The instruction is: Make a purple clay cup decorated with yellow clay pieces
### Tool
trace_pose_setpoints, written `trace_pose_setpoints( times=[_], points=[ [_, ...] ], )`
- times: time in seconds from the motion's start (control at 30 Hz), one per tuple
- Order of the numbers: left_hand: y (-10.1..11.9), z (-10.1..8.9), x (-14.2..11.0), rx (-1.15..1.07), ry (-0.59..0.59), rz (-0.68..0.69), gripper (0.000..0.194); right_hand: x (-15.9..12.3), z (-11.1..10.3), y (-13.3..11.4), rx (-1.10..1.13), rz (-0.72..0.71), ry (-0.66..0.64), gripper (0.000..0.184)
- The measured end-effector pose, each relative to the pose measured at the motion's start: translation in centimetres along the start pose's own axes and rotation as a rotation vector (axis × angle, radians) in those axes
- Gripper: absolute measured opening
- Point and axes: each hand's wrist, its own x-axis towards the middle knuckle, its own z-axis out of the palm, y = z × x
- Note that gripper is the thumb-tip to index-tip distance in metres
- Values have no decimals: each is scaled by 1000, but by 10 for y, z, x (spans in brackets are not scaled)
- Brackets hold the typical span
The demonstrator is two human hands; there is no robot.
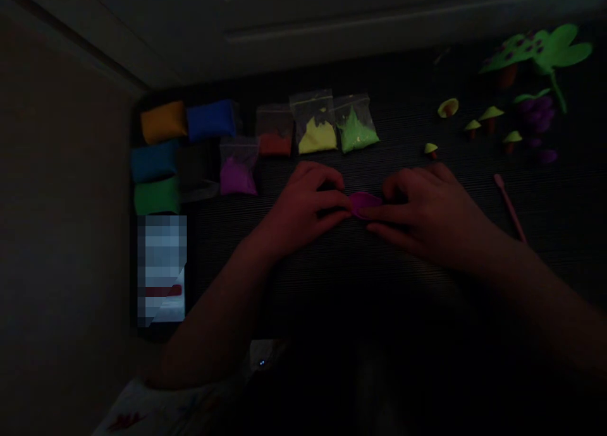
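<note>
A flattened piece of purple modelling clay (365,203) lies between my two hands, low over the dark table. My left hand (315,202) pinches its left edge with fingers and thumb closed. On the other side my right hand (422,208) has its fingertips on the clay's right edge and lower rim, closed around it. Parts of the clay are hidden under the fingertips. Nearest to my left hand is an opened bag of purple clay (238,175). Beyond my right hand stands a small yellow-capped clay mushroom (431,150), and a pink modelling tool (510,207) lies to its right.
Bags of red (275,144), yellow (317,136) and light green clay (356,134) lie behind my hands. Orange (164,121), blue (211,120) and green packs (156,194) sit left, above a lit screen (171,306). Far right are more mushrooms, purple clay balls (538,114) and a green clay shape (562,47).
</note>
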Motion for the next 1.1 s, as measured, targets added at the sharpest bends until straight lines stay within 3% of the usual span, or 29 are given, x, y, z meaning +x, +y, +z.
trace_pose_setpoints(
  times=[0.7,0.97,1.1],
  points=[
    [0,0,-1,-1,6,2,12,-1,0,3,17,12,32,32],
    [3,0,0,54,7,-93,48,0,5,3,64,19,72,36],
    [1,2,0,73,7,-87,42,1,9,3,51,16,31,38]
  ],
)
